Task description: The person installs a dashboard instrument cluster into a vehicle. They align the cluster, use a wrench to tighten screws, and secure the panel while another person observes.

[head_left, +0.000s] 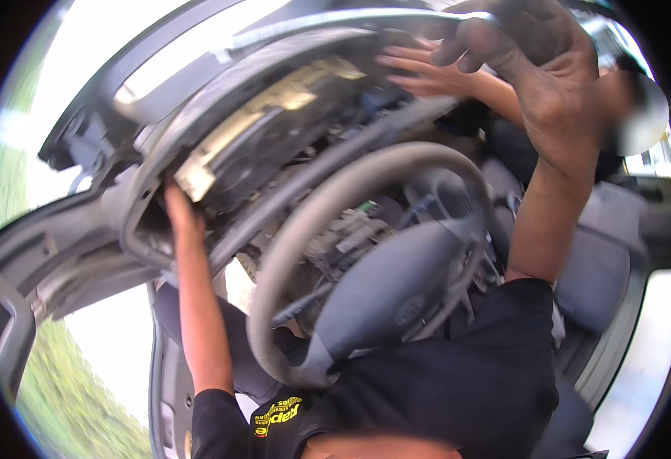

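My left hand (180, 205) reaches into the left end of a loose-looking dashboard (263, 141), beside a cream-coloured strip (251, 122). Its fingers are mostly hidden in the opening. High at the upper right, close to the camera, is my right hand (538, 57), with bent, blurred fingers. They meet the end of a long pale strip or edge (366, 17); what exactly they grip is unclear. A grey steering wheel (328, 199) with its centre pad (393, 283) stands between my arms. Another person's hand (431, 73), fingers spread, is at the dashboard's far right.
Behind the wheel, a grey crossbar (320, 168) runs across the exposed frame, with wiring and brackets (350, 233) below. A grey seat (595, 268) is on the right. An open doorway (102, 344) and a door-side grab handle (14, 329) lie to the left.
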The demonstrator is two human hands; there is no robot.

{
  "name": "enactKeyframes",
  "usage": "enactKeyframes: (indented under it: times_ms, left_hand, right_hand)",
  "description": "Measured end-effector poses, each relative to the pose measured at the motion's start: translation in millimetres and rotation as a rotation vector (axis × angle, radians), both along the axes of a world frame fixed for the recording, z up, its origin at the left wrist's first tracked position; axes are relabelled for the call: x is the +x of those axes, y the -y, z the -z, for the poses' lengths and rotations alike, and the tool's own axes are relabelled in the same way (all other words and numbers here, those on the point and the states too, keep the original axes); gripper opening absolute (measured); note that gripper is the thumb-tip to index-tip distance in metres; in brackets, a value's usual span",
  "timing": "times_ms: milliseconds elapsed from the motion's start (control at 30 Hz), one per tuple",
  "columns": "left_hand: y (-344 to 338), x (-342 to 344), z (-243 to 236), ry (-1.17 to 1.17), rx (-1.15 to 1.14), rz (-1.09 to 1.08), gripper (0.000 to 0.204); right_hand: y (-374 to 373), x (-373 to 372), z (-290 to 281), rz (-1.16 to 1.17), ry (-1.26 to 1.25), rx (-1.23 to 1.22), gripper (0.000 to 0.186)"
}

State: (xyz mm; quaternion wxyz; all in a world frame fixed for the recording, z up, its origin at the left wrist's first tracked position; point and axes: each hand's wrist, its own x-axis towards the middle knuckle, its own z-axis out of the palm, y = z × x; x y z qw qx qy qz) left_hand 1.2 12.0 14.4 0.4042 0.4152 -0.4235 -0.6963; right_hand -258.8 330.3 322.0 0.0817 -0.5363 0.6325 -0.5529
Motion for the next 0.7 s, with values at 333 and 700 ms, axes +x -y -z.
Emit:
enactKeyframes:
  times_ms: [333, 700]
  left_hand:
    - [-30, 26, -18, 0.19, -0.176, 0.077, 0.064]
    - [-62, 42, -29, 0.76, -0.735, 0.292, 0.073]
  right_hand:
    - [-314, 49, 61, 0.608, 0.255, -0.213, 0.027]
    - [-397, 127, 225, 1.364, 0.521, 0.04, 0.021]
